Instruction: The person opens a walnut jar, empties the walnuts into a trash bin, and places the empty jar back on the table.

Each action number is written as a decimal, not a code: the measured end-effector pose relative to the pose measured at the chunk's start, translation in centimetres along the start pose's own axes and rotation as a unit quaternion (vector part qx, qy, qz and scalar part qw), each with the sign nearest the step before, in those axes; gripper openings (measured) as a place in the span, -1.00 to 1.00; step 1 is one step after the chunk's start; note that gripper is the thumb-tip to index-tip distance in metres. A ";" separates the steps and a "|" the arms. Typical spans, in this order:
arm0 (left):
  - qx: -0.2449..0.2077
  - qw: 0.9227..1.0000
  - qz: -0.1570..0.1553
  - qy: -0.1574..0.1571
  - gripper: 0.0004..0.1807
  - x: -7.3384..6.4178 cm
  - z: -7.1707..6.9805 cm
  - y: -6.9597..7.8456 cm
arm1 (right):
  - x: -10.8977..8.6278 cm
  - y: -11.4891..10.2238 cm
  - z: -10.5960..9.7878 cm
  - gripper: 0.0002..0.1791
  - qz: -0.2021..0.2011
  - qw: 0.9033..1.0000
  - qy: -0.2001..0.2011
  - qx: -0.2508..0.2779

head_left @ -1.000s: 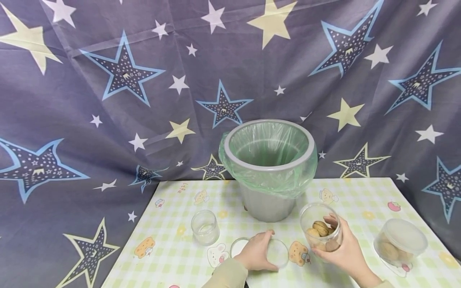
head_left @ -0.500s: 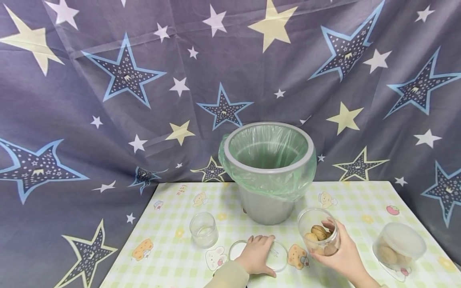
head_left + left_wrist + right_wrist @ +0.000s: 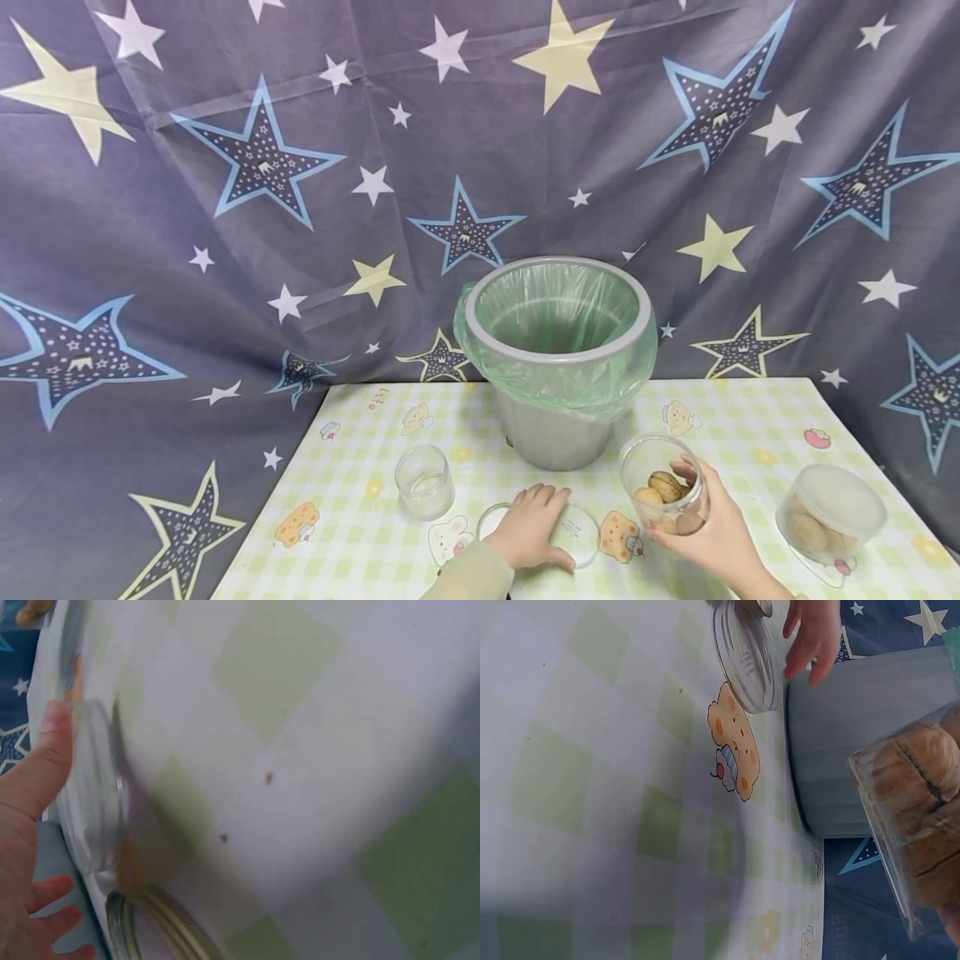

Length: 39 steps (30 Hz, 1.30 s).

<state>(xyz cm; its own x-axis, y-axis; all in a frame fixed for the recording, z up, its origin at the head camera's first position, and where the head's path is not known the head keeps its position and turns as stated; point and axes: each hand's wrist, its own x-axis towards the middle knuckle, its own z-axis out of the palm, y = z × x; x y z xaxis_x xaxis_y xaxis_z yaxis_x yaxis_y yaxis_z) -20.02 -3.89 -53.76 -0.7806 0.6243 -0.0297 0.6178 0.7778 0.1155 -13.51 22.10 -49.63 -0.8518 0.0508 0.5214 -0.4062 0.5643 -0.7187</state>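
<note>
My right hand (image 3: 716,533) grips a clear jar (image 3: 632,468) from its right side, tilted and held above the table. Several walnuts (image 3: 665,486) lie inside it; the right wrist view shows walnuts (image 3: 919,776) close up through the wall. My left hand (image 3: 531,529) is over two clear round lids, its fingers spread. The right-hand lid (image 3: 579,537) carries small print; the left-hand lid (image 3: 491,518) is mostly hidden under the hand. In the left wrist view, the thumb (image 3: 46,761) is beside a lid's edge (image 3: 94,787); whether it touches cannot be told.
Behind the hands stands a grey bin (image 3: 558,433) with a green bag liner (image 3: 562,387). An uncovered clear jar (image 3: 425,483) stands at the left. At the right, a jar with a frosted lid (image 3: 840,500) holds walnuts. A starry cloth (image 3: 247,350) hangs behind the checkered table (image 3: 352,492).
My left fingers have loosened from around the right-hand lid and lie flatter, and its print now shows. The right hand keeps its hold on the jar. The head view has shifted slightly.
</note>
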 end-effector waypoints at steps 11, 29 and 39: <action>-0.133 0.990 -0.033 0.020 -0.34 -0.4 -2.5 -1.3 | 0.1 -0.1 0.3 0.19 -0.007 1.000 0.002 0.001; -0.253 0.958 -0.083 0.107 -0.33 -2.3 -7.0 -3.3 | 0.1 -0.2 0.2 0.17 0.004 1.000 0.006 -0.005; -0.263 0.932 -0.053 0.242 -0.42 -3.1 -12.1 -4.2 | -0.2 0.2 0.1 0.20 -0.005 1.000 0.014 -0.001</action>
<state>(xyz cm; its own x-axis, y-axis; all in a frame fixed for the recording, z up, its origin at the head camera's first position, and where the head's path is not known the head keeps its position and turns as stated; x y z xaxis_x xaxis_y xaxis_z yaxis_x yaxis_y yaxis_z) -21.36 -9.94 -42.17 -0.8651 0.3410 0.3679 0.5013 0.6112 0.6125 -13.47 22.14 -49.89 -0.8377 0.0689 0.5417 -0.4143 0.5661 -0.7127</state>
